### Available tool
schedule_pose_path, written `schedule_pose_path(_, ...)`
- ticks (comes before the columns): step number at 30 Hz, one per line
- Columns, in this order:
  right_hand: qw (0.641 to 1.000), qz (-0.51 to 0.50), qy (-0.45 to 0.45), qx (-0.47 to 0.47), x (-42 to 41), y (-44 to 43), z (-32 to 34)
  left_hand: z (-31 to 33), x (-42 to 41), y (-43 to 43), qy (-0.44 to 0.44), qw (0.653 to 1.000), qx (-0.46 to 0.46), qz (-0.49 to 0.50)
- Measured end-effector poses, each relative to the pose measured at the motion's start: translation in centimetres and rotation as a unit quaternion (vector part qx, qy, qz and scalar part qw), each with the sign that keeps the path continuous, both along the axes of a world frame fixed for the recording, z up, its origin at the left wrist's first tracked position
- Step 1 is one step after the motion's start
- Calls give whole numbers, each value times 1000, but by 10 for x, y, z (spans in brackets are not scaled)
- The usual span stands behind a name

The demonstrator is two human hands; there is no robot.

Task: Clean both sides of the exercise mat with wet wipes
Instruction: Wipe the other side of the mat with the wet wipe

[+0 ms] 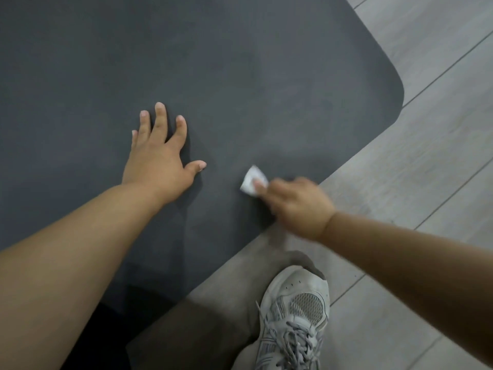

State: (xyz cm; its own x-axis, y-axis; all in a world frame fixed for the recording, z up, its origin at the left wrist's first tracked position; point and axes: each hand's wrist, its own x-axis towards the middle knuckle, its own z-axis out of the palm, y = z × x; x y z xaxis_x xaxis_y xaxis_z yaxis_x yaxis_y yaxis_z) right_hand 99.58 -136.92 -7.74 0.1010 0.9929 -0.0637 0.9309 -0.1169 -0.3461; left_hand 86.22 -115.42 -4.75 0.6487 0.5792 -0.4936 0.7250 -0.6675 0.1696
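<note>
dark grey rubbery exercise mat (pixel 213 62) lies flat on pale grey wood-plank floor (pixel 440 102), one rounded corner at right. left hand (pixel 157 158) flat on the mat, fingers spread straight, palm down. right hand (pixel 296 204), blurred, pinches a small folded white wet wipe (pixel 252 182) and presses it on the mat near the mat's near edge. worn white mesh sneaker (pixel 293 316) on the floor just beside that edge.
</note>
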Motion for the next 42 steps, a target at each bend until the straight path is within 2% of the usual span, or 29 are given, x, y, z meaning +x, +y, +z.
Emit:
schedule_pose_path(2, 988, -133, -68, -33, 48, -5, 0, 0, 0, -1, -3, 1000, 0, 4)
schedule_pose_path(4, 949, -274, -117, -101, 86, -9, 9, 2, 1, -2, -10, 1000, -3, 16)
schedule_pose_path(5, 924, -339, -107, -142, 96, -12, 13, 4, 2, -3, -13, 1000, -4, 23)
schedule_pose_path(7, 895, -415, -71, -148, 96, -11, 16, 7, 6, -4, -14, 999, -6, 36)
schedule_pose_path(8, 897, -413, -58, -148, 84, -7, 16, 9, 8, -4, -13, 999, -8, 40)
schedule_pose_path(9, 915, -378, -41, -133, 65, -3, 14, 11, 10, -3, -13, 999, -10, 43)
schedule_pose_path(10, 944, -312, -19, -108, 42, -1, 11, 12, 12, -3, -12, 999, -13, 44)
schedule_pose_path(12, 991, -117, 20, -66, 0, -1, 8, 15, 14, 0, 3, 999, -7, 37)
schedule_pose_path(14, 999, 38, 16, -28, 5, -1, 3, 19, 17, 6, 11, 999, 7, 31)
schedule_pose_path(15, 997, 69, -12, -16, 24, 4, 0, 21, 19, 11, 0, 999, 10, 39)
schedule_pose_path(16, 998, 48, -47, -13, 46, 11, -1, 24, 22, 16, -16, 998, 9, 54)
schedule_pose_path(17, 996, -24, -82, -21, 70, 21, 1, 26, 25, 23, -30, 997, 8, 69)
schedule_pose_path(19, 960, -232, -147, -56, 118, 44, 5, 28, 31, 36, -40, 995, 11, 86)
schedule_pose_path(21, 905, -394, -109, -121, 144, 68, 15, 27, 39, 50, -49, 994, 13, 92)
schedule_pose_path(22, 887, -434, -84, -131, 145, 79, 16, 26, 42, 55, -54, 994, 14, 95)
schedule_pose_path(23, 890, -434, -63, -125, 138, 94, 19, 25, 46, 62, -56, 993, 19, 98)
schedule_pose_path(25, 937, -335, -40, -91, 106, 117, 15, 24, 55, 73, -44, 993, 24, 104)
schedule_pose_path(27, 993, -117, -20, -21, 67, 128, 1, 22, 65, 90, -23, 993, 25, 113)
schedule_pose_path(29, 998, 35, -43, 30, 67, 134, -2, 20, 71, 109, 8, 993, 12, 120)
schedule_pose_path(30, 994, 47, -82, 54, 85, 139, -2, 18, 73, 118, 26, 992, 1, 125)
schedule_pose_path(31, 993, 3, -112, 40, 108, 144, -2, 16, 76, 125, 42, 991, -13, 129)
schedule_pose_path(32, 985, -90, -143, 19, 134, 150, 0, 14, 77, 129, 55, 990, -22, 130)
schedule_pose_path(34, 942, -291, -154, -60, 178, 158, 9, 7, 79, 132, 64, 989, -24, 129)
schedule_pose_path(36, 907, -395, -126, -65, 189, 166, 10, 3, 80, 132, 57, 989, -23, 134)
schedule_pose_path(37, 906, -404, -115, -49, 179, 172, 8, 2, 79, 132, 54, 989, -26, 137)
schedule_pose_path(39, 934, -343, -94, 18, 144, 183, -1, 1, 77, 133, 50, 988, -29, 141)
schedule_pose_path(42, 989, -108, -61, 81, 82, 190, -5, -1, 76, 134, 48, 989, -25, 138)
